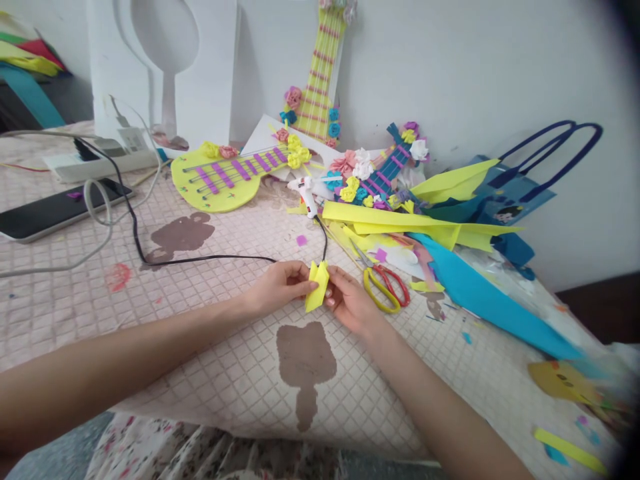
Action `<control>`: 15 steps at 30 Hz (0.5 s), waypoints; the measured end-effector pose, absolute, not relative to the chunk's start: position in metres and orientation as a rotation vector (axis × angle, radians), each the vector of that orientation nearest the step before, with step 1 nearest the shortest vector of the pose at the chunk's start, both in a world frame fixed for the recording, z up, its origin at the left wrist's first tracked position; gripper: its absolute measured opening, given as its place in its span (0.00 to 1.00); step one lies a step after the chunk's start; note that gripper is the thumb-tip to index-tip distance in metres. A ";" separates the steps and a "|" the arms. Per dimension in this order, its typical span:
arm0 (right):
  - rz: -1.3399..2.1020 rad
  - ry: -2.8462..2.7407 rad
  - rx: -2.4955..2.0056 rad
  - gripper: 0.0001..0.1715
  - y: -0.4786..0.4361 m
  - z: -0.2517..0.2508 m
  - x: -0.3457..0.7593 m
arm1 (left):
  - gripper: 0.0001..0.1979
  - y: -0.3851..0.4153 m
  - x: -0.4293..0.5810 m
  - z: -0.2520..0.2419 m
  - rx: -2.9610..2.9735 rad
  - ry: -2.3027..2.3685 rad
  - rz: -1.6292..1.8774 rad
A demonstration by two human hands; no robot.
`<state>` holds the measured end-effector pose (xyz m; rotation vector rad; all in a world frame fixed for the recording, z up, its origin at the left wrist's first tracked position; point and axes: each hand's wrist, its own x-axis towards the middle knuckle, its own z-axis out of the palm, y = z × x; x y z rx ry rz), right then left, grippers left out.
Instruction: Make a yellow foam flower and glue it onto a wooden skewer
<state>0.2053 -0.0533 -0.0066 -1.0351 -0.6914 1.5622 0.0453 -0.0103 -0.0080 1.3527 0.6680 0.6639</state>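
A small folded piece of yellow crepe paper (317, 288) is held between my two hands above the quilted table cover. My left hand (280, 287) pinches its left edge between thumb and fingers. On the other side, my right hand (351, 299) grips the right edge with its fingertips. Just behind the paper runs the black cord of a white glue gun (306, 195), which rests farther back. Scissors with one yellow and one red handle (384, 287) lie right of my right hand.
Behind stand paper guitars decorated with flowers, one yellow (217, 180) and one blue (385, 177). Yellow paper sheets (400, 219) and a blue strip (480, 297) spread to the right, near a blue bag (520, 190). A dark phone (60, 208) and power strip (100, 165) lie left.
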 end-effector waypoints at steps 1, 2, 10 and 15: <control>1.529 -0.725 -1.045 0.16 -0.054 -0.007 0.205 | 0.14 -0.010 0.045 -0.008 1.347 0.668 0.666; 1.502 -0.759 -1.049 0.16 -0.055 -0.007 0.204 | 0.14 -0.010 0.045 -0.008 1.339 0.671 0.667; 1.466 -0.823 -1.071 0.16 -0.056 -0.004 0.202 | 0.13 -0.010 0.045 -0.006 1.351 0.680 0.658; 1.372 -0.890 -1.112 0.16 -0.057 -0.006 0.202 | 0.13 -0.012 0.046 -0.005 1.430 0.703 0.660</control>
